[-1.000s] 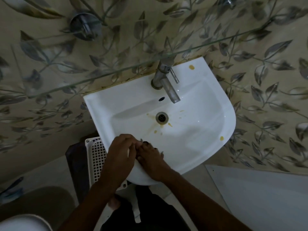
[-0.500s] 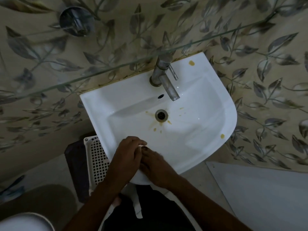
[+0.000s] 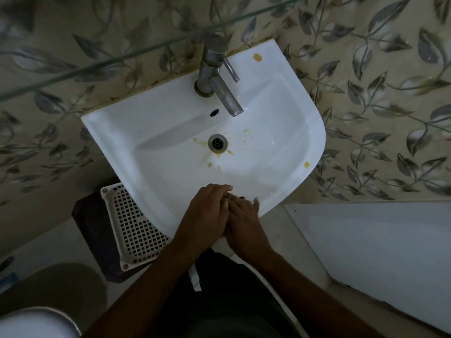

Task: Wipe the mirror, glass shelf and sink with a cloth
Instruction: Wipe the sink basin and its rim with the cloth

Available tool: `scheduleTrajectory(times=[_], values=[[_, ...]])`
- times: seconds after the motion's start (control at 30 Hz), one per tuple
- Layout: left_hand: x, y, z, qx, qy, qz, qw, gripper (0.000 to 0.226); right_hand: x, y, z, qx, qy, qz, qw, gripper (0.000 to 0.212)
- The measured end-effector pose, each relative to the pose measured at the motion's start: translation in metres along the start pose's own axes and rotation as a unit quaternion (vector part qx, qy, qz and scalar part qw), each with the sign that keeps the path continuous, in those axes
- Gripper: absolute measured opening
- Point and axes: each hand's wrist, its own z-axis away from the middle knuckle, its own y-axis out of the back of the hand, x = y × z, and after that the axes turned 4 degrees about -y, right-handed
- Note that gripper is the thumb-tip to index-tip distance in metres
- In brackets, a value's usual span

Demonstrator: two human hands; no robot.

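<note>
**mopbucket_88:** So nearest the camera, around 6 o'clock, both hands sit together on the front rim of the sink (image 3: 151, 132). The left hand (image 3: 207, 215) lies over the right hand (image 3: 244, 215), fingers fairly straight and pressed flat, stacked like that to lean weight into the rim, I'd guess.

**tilegrout:** Where's the cloth though?

**mopbucket_88:** Honestly can't tell. It's dim, and a white cloth on white porcelain would vanish under the palms. There's a pale sliver between the fingers, could be cloth, could be sink. No clear pinch on anything.

**tilegrout:** What's left to clean?

**mopbucket_88:** Moving out toward 12: yellow spots (image 3: 214, 162) ring the drain (image 3: 217, 142) mid-basin, one blob (image 3: 306, 164) on the rim at 3 o'clock, another blob (image 3: 257, 57) at the back by the tap (image 3: 219, 79). So the sink looks barely started to me. Farthest, the glass shelf (image 3: 102, 61) edge runs across 10 to 12 above the tap. Mirror isn't in view. A white basket (image 3: 131, 223) sits on the floor at 8 o'clock.
</note>
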Motion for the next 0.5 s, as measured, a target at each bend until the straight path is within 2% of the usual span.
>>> scheduleTrajectory(times=[0.07, 0.17, 0.3, 0.4, 0.5], values=[[-0.001, -0.001, 0.000, -0.009, -0.003, -0.006, 1.000, 0.036, 0.001, -0.003, 0.008, 0.018, 0.027, -0.023, 0.999, 0.040], [-0.001, -0.004, -0.004, -0.014, -0.030, -0.019, 0.999, 0.038, 0.035, 0.010, -0.005, 0.019, 0.042, 0.021, 0.999, 0.040], [0.003, -0.007, -0.005, 0.009, -0.030, 0.018, 0.999, 0.046, 0.121, 0.042, -0.046, 0.102, -0.065, 0.059, 0.991, 0.045], [0.010, -0.019, -0.009, 0.009, -0.016, 0.042, 0.999, 0.050, 0.148, 0.053, -0.071, 0.144, -0.155, 0.038, 0.977, 0.048], [0.026, -0.036, -0.026, -0.001, -0.041, 0.019, 0.999, 0.049, 0.133, 0.039, -0.061, 0.174, -0.142, 0.034, 0.974, 0.047]])
